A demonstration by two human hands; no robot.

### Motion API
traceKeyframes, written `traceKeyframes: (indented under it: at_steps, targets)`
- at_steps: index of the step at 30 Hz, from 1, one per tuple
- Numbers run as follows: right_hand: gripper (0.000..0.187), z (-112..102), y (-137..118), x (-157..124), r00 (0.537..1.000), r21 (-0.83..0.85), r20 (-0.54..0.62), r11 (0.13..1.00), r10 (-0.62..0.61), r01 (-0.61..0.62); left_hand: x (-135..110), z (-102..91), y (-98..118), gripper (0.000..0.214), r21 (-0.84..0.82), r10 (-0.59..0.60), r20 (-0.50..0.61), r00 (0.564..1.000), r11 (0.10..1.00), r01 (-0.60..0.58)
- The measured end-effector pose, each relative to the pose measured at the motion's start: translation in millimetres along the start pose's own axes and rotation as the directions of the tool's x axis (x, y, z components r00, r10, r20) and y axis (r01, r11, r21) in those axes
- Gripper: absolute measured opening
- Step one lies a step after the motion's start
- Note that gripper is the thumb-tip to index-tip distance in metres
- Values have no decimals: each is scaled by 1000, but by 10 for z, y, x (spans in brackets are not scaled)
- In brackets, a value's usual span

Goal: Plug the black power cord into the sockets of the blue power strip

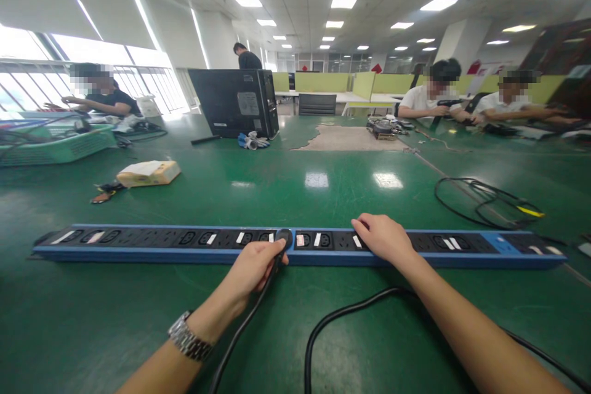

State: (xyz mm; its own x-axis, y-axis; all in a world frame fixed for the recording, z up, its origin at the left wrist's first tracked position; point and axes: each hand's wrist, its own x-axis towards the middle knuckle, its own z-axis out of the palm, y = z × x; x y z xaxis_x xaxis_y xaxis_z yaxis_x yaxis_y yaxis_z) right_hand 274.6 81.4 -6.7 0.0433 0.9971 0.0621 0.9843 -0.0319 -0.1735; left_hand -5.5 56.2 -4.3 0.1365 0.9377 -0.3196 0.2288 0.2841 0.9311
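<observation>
A long blue power strip (154,253) with rows of black sockets lies across the green table. Several sockets carry small white labels. My left hand (258,265), with a metal watch (189,337) on its wrist, is closed around a black power plug (285,237) at the middle of the strip. Whether the plug sits fully in a socket I cannot tell. Its black cable (244,326) runs down toward me. My right hand (381,235) rests over the strip right of the middle, its fingers draped across the far edge and partly hidden.
A thick black cable (318,326) loops in front of the strip. Beyond lie a tissue pack (148,173), a black computer case (231,104), gloves (253,141), a green basket (60,151) and a coiled cable (480,197). Several people sit or stand farther off.
</observation>
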Motion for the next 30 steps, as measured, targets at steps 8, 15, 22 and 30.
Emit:
traceKeyframes:
  at_steps: [8,15,22,30]
  targets:
    - [47,4,-7,1,1000,4,0,1000,0,0,-8,-36,-86,48,-127,-14,27,1000,992,17]
    - [46,7,4,9,1000,6,-5,1000,-3,3,-5,-36,-166,48,-221,17,33,999,975,-9]
    - [46,25,13,12,1000,9,-13,1000,-14,14,-18,-54,-168,47,-227,42,29,999,973,-35]
    - [45,-1,1,-4,1000,16,-12,1000,-6,6,-31,-64,-183,46,-246,48,-11,999,968,-49]
